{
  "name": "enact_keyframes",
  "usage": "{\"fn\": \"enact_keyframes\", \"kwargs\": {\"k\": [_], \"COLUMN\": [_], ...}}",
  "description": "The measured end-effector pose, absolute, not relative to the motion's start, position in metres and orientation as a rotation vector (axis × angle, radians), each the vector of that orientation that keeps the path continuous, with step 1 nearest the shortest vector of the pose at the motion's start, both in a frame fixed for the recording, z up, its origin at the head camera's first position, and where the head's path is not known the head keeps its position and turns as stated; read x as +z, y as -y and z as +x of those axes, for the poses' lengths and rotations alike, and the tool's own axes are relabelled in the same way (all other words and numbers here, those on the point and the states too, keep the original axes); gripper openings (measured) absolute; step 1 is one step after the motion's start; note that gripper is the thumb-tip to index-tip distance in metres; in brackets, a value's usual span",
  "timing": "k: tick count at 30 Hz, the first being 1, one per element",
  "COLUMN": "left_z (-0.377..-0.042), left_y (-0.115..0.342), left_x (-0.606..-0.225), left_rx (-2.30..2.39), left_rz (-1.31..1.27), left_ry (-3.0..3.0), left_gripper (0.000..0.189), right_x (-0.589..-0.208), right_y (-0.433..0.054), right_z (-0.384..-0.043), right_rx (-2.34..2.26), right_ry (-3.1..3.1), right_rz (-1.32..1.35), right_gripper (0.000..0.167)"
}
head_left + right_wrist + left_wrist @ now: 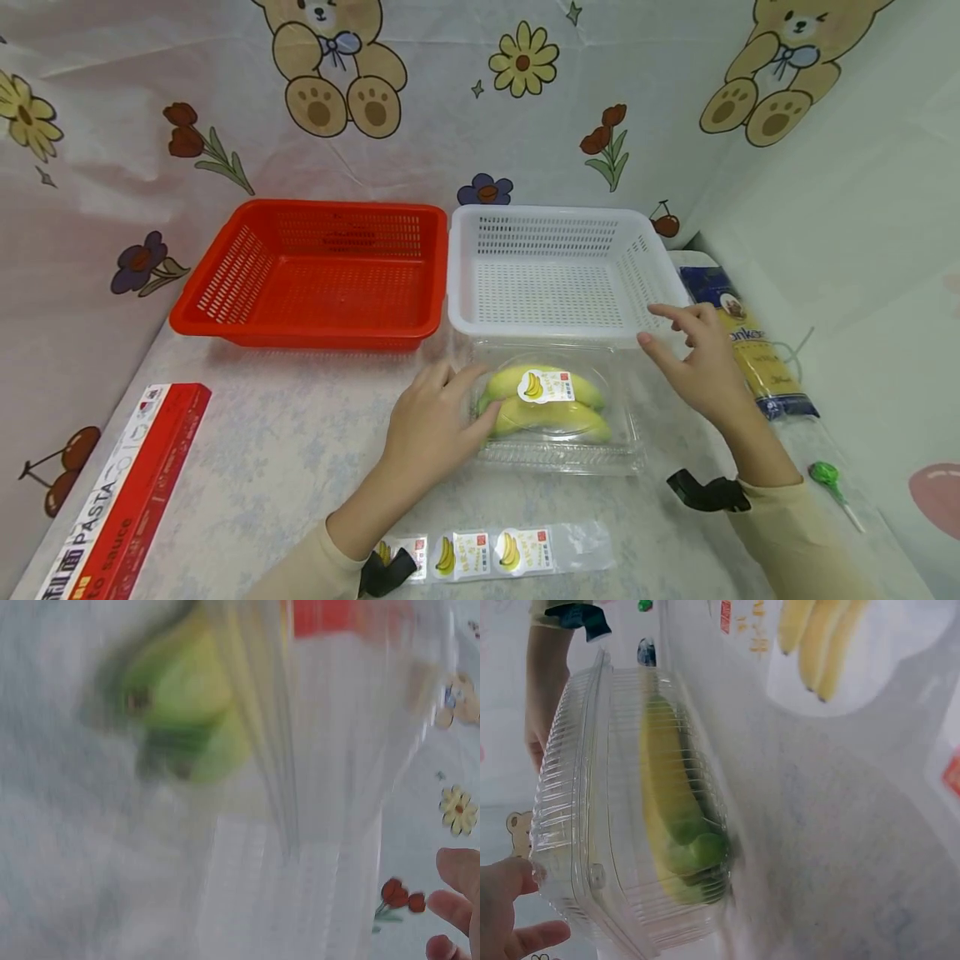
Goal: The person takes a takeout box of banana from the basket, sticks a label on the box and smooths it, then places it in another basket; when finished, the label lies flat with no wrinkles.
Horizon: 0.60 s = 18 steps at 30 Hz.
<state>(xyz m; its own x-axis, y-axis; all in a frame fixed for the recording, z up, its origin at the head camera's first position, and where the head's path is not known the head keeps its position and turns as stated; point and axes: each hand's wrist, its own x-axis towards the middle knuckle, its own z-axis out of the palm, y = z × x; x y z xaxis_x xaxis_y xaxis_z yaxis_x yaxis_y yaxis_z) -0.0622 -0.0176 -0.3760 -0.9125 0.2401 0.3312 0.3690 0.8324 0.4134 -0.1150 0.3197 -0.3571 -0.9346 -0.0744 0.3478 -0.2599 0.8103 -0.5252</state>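
Note:
A clear plastic clamshell box [626, 450] with its lid down holds yellow-green bananas [551, 417]. A white label [545, 387] with a banana picture sits on top of the lid. My left hand [431, 421] is at the box's left side, thumb and fingers spread, fingertips right at the lid in the left wrist view. My right hand [705, 367] hovers off the box's right side, fingers apart and holding nothing, near the white basket's front right corner. In the right wrist view its fingertips [454, 907] show apart from the box.
A red basket [315, 333] and a white basket [555, 329] stand behind the box. In front lies a strip of banana labels [495, 554]. The red pasta box [142, 492] lies at left; a yellow-blue pasta bag [757, 358] and green lollipop [825, 475] lie at right.

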Motion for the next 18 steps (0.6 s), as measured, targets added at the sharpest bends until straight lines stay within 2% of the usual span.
{"fn": "enact_keyframes", "kwargs": {"k": [9,18], "left_z": [-0.051,-0.045], "left_y": [0.032,0.045], "left_x": [-0.382,-0.392], "left_rx": [-0.778,-0.990], "left_rz": [-0.414,-0.388], "left_ry": [2.902,3.005], "left_gripper": [0.059,0.066], "right_x": [-0.361,-0.372], "right_y": [-0.351,-0.360], "right_z": [-0.149,-0.163], "right_rx": [0.887,0.977], "right_ry": [2.810,2.933], "right_rz": [0.058,-0.083], "right_gripper": [0.066,0.087]}}
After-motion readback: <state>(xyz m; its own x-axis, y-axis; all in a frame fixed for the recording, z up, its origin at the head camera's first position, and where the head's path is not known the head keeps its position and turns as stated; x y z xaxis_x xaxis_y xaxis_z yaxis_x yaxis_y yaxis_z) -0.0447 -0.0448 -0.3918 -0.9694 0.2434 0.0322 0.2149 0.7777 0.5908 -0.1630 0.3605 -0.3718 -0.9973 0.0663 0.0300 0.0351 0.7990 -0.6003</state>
